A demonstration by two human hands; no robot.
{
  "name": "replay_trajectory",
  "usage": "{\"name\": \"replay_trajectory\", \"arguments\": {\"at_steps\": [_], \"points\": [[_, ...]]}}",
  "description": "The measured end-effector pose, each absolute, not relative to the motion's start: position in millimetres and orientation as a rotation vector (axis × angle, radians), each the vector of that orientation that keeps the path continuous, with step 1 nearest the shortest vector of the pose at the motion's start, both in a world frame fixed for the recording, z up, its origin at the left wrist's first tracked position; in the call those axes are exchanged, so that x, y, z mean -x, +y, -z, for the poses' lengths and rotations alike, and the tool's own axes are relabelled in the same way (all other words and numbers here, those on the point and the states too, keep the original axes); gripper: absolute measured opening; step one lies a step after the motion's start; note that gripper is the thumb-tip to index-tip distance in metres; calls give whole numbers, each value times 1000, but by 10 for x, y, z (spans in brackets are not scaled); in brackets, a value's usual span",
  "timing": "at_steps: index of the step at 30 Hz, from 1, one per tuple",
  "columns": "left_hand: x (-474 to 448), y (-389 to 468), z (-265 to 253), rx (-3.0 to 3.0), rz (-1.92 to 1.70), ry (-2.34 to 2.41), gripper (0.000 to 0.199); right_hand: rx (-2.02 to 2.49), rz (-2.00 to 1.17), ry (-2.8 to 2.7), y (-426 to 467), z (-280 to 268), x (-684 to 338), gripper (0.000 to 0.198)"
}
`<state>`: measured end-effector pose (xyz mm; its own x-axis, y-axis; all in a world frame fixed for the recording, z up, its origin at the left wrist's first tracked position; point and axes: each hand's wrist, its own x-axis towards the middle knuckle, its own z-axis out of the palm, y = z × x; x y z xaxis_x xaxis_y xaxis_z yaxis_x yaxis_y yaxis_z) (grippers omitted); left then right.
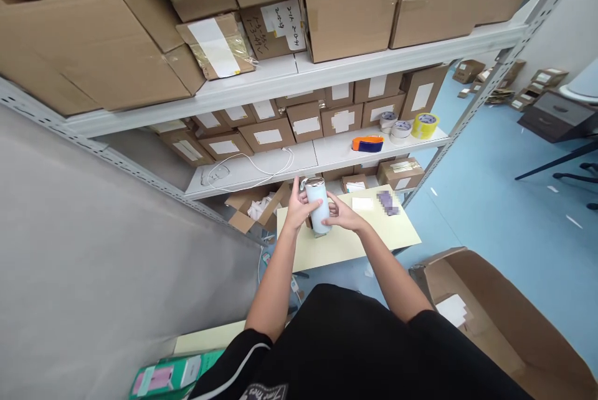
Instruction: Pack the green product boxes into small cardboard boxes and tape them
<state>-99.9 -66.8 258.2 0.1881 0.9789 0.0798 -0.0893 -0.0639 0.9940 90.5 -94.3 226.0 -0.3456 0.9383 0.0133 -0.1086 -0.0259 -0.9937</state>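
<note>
One pale-blue bottle [319,212] is clasped between the left hand [298,205] and right hand [343,213], above the cream table [327,255]; I see a white card [362,203] on its far side.

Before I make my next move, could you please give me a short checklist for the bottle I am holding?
1. Left hand on the bottle: ok, thumb across its side.
2. Right hand on the bottle: ok, gripping lower down on the opposite side.
3. Bottle right way up: ok, top end uppermost.
4. Top tightly closed: cannot tell.
5. Bottle's base off the table: cannot tell from this angle.
6. White card apart from the bottle: ok, it lies to the right.
</note>
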Motion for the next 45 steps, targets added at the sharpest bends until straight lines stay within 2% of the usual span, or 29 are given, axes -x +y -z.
{"name": "replay_trajectory", "arguments": {"at_steps": [3, 7, 11, 13, 16, 19, 22, 25, 28, 33, 35, 38, 40, 45], "points": [[832, -686, -2627, -1353, -1178, 998, 135, 1024, -1361, -1305, -1099, -2201, -881, 121], [621, -693, -2643, -1392, -1231, 1108, 140, 1184, -1078, -1313, -1230, -2182, -935, 121], [529, -719, -2657, -1333, -1212, 1057, 131, 1029, -1233, -1322, -1327, -2166, -1107, 121], [493, -745, -2681, -1334, -1193, 1040, 127, 1095, -1203, -1295, -1380, -2163, -1178, 120], [430, -774, -2710, -1367, -1199, 1060, 130, 1225, -1088, -1294, -1452, -2166, -1233, 124], [396, -776, -2690, -1370, -1196, 1066, 132, 1123, -1168, -1324, -1488, -2156, -1244, 131], [415, -764, -2637, -1347, -1164, 1037, 126, 1027, -1263, -1314, -1483, -2127, -1238, 127], [468, -742, -2600, -1349, -1161, 1065, 120, 1153, -1183, -1323, -1456, -2107, -1221, 128], [551, -693, -2583, -1333, -1195, 1103, 122, 1210, -1132, -1368, -1406, -2101, -1184, 129], [794, -571, -2566, -1326, -1163, 997, 125, 1188, -1212, -1405, -1263, -2079, -1028, 119], [916, -509, -2576, -1351, -1140, 997, 117, 1265, -1174, -1386, -1196, -2054, -920, 118], [1086, -397, -2593, -1361, -1110, 1011, 89, 1344, -1139, -1374, -1089, -1979, -732, 119], [1184, -312, -2570, -1358, -1100, 1014, 78, 1348, -1153, -1386, -1011, -1886, -626, 119], [1443, -132, -2281, -1367, -1147, 1098, 77, 1352, -1223, -1523, -798, -1440, -546, 112]]}}
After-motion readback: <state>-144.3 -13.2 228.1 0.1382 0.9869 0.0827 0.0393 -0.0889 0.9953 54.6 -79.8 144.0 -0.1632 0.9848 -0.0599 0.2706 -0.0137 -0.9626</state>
